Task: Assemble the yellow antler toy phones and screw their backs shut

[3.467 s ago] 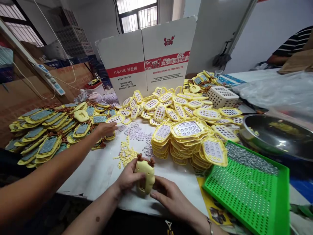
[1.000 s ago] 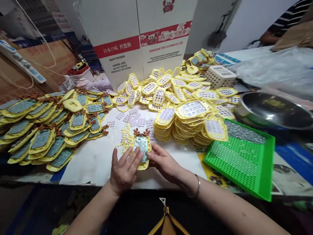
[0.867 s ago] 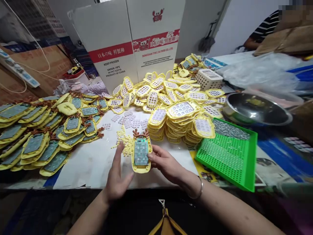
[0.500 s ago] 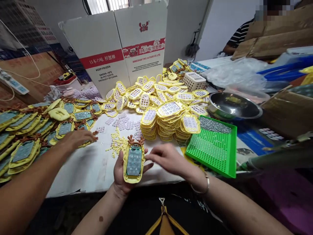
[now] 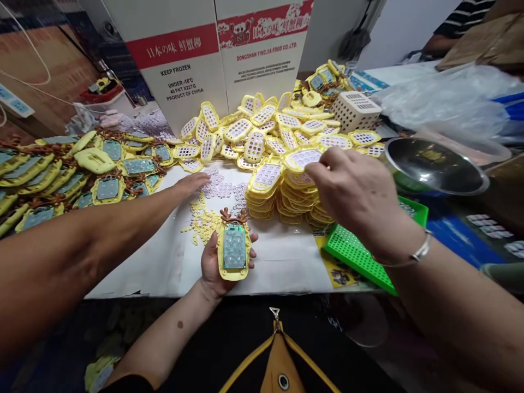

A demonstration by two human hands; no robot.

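Observation:
My left hand [image 5: 212, 256] is closed around a yellow toy phone shell [image 5: 221, 262] with brown antlers on top. A green circuit board under a clear keypad [image 5: 234, 248] fills its open face. My right hand [image 5: 354, 188] has its fingers pinched at the right edge of a yellow perforated cover [image 5: 303, 158] on top of the middle stack. Its fingertips are partly hidden behind the hand. Beside that cover stands another stack of yellow covers [image 5: 262, 191]. Small yellow pieces [image 5: 204, 221] and pale keypad pieces [image 5: 221, 188] lie scattered beyond my left hand.
Another person's hand [image 5: 194, 184] reaches in from the left toward the keypad pieces. Many antlered shells [image 5: 107, 188] are piled at left. A white carton [image 5: 180, 82] stands behind loose covers. To the right are a green tray [image 5: 356, 254], a steel bowl [image 5: 434, 164] and a beige basket [image 5: 356, 114].
My right hand has moved from beside the toy shell up and right to the cover stack. The other person's hand has moved from the shell pile toward the keypad pieces. The camera view has shifted.

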